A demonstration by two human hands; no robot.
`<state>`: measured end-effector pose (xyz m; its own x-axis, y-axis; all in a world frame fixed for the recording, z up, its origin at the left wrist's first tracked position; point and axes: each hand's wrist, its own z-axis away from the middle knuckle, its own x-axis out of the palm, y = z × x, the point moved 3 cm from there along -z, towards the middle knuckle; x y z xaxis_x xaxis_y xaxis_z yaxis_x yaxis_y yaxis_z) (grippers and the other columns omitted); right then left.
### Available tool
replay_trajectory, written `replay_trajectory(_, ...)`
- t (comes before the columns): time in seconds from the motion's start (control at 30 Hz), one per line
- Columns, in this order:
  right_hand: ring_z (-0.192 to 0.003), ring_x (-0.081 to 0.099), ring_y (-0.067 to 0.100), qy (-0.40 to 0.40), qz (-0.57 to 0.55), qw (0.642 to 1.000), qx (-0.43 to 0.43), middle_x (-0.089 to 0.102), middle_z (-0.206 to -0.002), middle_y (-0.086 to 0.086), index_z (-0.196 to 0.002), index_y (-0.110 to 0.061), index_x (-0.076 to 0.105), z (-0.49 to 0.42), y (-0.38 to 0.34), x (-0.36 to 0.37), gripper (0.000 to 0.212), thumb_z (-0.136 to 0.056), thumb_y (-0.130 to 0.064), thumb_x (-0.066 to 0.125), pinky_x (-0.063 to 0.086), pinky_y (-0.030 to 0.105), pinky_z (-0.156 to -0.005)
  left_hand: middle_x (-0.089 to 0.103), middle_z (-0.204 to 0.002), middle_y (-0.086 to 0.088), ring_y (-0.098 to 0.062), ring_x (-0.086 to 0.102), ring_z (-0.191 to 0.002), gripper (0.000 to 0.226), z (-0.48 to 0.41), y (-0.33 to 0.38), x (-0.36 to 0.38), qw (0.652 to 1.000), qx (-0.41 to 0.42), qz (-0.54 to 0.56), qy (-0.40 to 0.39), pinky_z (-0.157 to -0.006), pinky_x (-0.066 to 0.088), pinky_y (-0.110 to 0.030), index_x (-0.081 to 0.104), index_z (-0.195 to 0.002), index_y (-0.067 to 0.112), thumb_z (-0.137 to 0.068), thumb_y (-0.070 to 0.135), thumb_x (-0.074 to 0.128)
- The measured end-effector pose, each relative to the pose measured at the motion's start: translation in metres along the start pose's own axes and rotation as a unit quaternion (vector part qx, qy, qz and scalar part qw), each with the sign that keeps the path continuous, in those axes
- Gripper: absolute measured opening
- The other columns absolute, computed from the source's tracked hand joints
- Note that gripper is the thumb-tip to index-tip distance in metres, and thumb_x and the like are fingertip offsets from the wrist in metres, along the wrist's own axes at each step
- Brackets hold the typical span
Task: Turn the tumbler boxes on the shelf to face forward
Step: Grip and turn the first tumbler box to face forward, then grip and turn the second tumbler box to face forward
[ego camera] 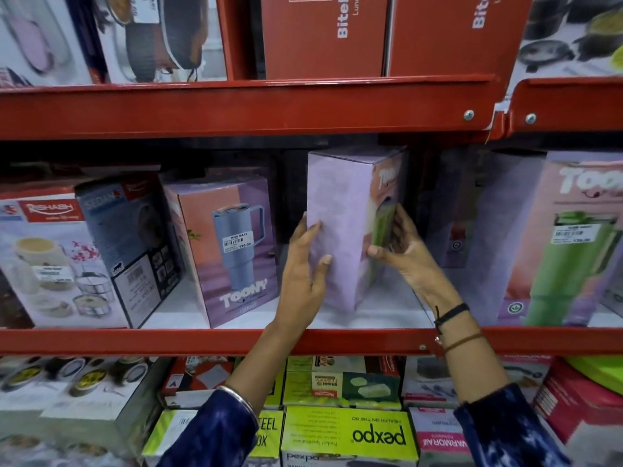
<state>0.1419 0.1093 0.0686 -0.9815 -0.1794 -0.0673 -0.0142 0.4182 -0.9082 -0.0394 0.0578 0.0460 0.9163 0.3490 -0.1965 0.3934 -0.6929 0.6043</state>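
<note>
A tall lilac tumbler box stands on the middle shelf, turned so one corner edge and its plain side point at me; its printed front angles off to the right. My left hand presses on the plain side. My right hand grips the printed face. To the left stands a tumbler box with a blue tumbler picture, its front towards me. At the right stands a larger box with a green tumbler picture, front showing.
Lunch-box cartons and a dark blue carton fill the shelf's left end. Red boxes sit on the shelf above. Green and yellow cartons lie on the shelf below. A dark gap lies behind the held box.
</note>
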Motion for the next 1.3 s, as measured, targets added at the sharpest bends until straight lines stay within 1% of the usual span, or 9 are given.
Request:
replay_trajectory(0.1, -0.135, 0.04, 0.019, 0.053, -0.002, 0.998, -0.027, 0.039, -0.148, 0.005, -0.143, -0.026, 0.027, 0.0, -0.001, -0.001, 0.102, -0.057, -0.027, 0.082, 0.038, 0.042, -0.109, 0.004, -0.162, 0.0, 0.004, 0.001, -0.145, 0.076, 0.002, 0.003, 0.003, 0.999, -0.02, -0.015, -0.045, -0.112, 0.011, -0.008, 0.022, -0.145, 0.026, -0.083, 0.041, 0.064)
replay_trajectory(0.17, -0.125, 0.051, 0.019, 0.096, -0.002, 0.994, -0.047, 0.051, -0.138, 0.008, -0.138, -0.021, 0.038, 0.0, -0.004, -0.002, 0.081, -0.068, -0.009, 0.077, 0.046, 0.039, -0.102, -0.001, -0.162, 0.001, 0.01, -0.003, -0.142, 0.088, 0.001, 0.002, 0.004, 0.998, -0.023, -0.04, -0.051, -0.109, 0.009, -0.004, 0.014, -0.149, 0.024, -0.081, 0.041, 0.067)
replay_trajectory(0.33, -0.093, 0.063, 0.006, 0.18, 0.062, 0.978, -0.088, 0.064, -0.119, 0.011, -0.12, -0.015, 0.058, 0.003, -0.009, -0.009, 0.045, -0.078, -0.004, 0.069, 0.053, 0.029, -0.086, 0.026, -0.131, 0.004, -0.005, 0.031, -0.122, 0.071, -0.007, -0.007, -0.007, 0.996, -0.046, -0.079, -0.02, -0.104, 0.032, -0.024, 0.019, -0.148, 0.031, -0.088, 0.05, 0.053)
replay_trajectory(0.53, -0.074, 0.065, -0.004, 0.205, 0.079, 0.971, -0.093, 0.063, -0.103, 0.003, -0.111, -0.022, 0.062, 0.017, -0.001, -0.003, 0.041, -0.075, -0.005, 0.072, 0.055, 0.04, -0.084, 0.044, -0.143, -0.013, -0.017, 0.045, -0.123, 0.058, -0.017, -0.017, -0.015, 0.992, -0.086, -0.092, -0.019, -0.091, 0.032, -0.011, 0.034, -0.145, 0.02, -0.092, 0.017, 0.059)
replay_trajectory(0.63, -0.076, 0.065, -0.005, 0.218, 0.084, 0.969, -0.086, 0.063, -0.095, -0.002, -0.112, -0.017, 0.062, 0.023, 0.004, 0.0, 0.042, -0.074, -0.003, 0.073, 0.056, 0.04, -0.082, 0.048, -0.143, -0.014, -0.022, 0.047, -0.128, 0.057, -0.014, -0.023, -0.015, 0.991, -0.104, -0.08, -0.03, -0.094, 0.031, -0.01, 0.036, -0.144, 0.016, -0.092, 0.012, 0.058)
replay_trajectory(0.8, -0.082, 0.064, -0.008, 0.222, 0.111, 0.964, -0.095, 0.065, -0.1, 0.002, -0.108, -0.013, 0.065, 0.033, 0.008, 0.005, 0.035, -0.075, -0.006, 0.073, 0.05, 0.011, -0.078, 0.053, -0.14, -0.009, -0.022, 0.049, -0.128, 0.056, -0.005, -0.03, -0.015, 0.99, -0.118, -0.068, -0.043, -0.103, 0.04, -0.029, 0.036, -0.143, 0.018, -0.092, 0.011, 0.057)
replay_trajectory(1.1, -0.099, 0.061, 0.017, 0.323, 0.138, 0.932, -0.085, 0.062, -0.11, 0.005, -0.108, -0.009, 0.063, 0.055, 0.011, 0.032, 0.026, -0.084, -0.016, 0.066, 0.048, 0.018, -0.084, 0.034, -0.148, -0.01, -0.013, 0.032, -0.13, 0.057, 0.013, -0.015, -0.021, 0.992, -0.071, -0.07, -0.078, -0.085, 0.027, 0.009, 0.024, -0.146, 0.009, -0.095, 0.005, 0.049)
replay_trajectory(1.2, -0.12, 0.05, 0.025, 0.381, 0.144, 0.903, -0.136, 0.057, -0.123, 0.0, -0.12, -0.009, 0.06, 0.072, 0.003, 0.064, 0.033, -0.089, -0.019, 0.059, 0.04, 0.032, -0.101, 0.036, -0.147, -0.008, -0.014, 0.033, -0.136, 0.048, 0.025, 0.0, -0.045, 0.997, 0.012, -0.073, -0.021, -0.103, 0.029, -0.005, 0.031, -0.141, 0.008, -0.096, 0.006, 0.048)
replay_trajectory(1.3, -0.126, 0.048, 0.016, 0.36, 0.097, 0.915, -0.158, 0.057, -0.13, 0.003, -0.123, -0.013, 0.059, 0.079, -0.009, 0.106, 0.034, -0.089, -0.019, 0.055, 0.038, 0.028, -0.106, 0.046, -0.138, -0.003, -0.014, 0.041, -0.131, 0.037, 0.031, 0.002, -0.079, 0.992, 0.077, -0.077, 0.059, -0.111, 0.03, -0.022, 0.044, -0.13, 0.006, -0.093, 0.004, 0.047)
